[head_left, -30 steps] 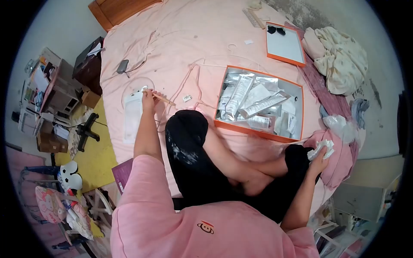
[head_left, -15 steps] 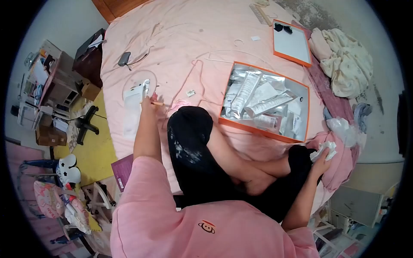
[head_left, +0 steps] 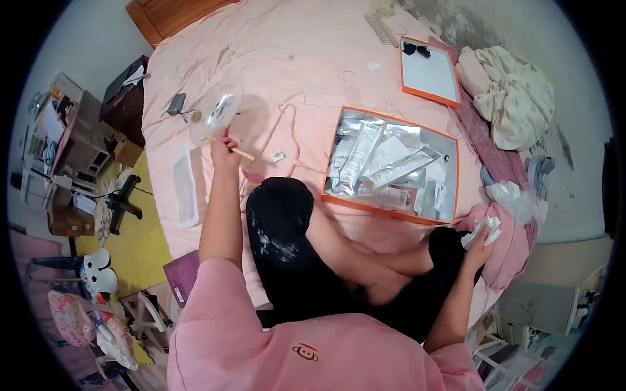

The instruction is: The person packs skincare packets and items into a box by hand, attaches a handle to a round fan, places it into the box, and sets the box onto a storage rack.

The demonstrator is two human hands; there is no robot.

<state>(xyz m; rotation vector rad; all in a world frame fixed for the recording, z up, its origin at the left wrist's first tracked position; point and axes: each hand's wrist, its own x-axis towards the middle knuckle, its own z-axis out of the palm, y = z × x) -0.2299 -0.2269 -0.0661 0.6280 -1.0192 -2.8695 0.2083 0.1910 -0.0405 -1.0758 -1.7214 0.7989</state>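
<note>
My left hand [head_left: 225,151] is closed around a wooden stick [head_left: 242,154] and the edge of a clear round plastic lid or dish [head_left: 220,112], which is tilted up off the bed. Beside it on the sheet lies a white rectangular sheet or tray [head_left: 186,189]. At the right, my right hand [head_left: 481,246] grips a crumpled white tissue [head_left: 483,232] above my knee. An orange-rimmed box [head_left: 331,192] stands in front of my legs, with several silver pouches [head_left: 362,153] in it.
An orange-edged lid [head_left: 427,77] bears sunglasses [head_left: 416,50]. A pink hanger [head_left: 287,137] and small packet [head_left: 278,156] lie near the box. A dark device [head_left: 177,104] rests at the left; a purple booklet [head_left: 182,277] is by the bed edge. Bundled cloth [head_left: 515,98] lies right.
My left hand has lifted the clear round piece off the bed, away from the white rectangular sheet. My right hand still holds the tissue. The view has shifted slightly.
</note>
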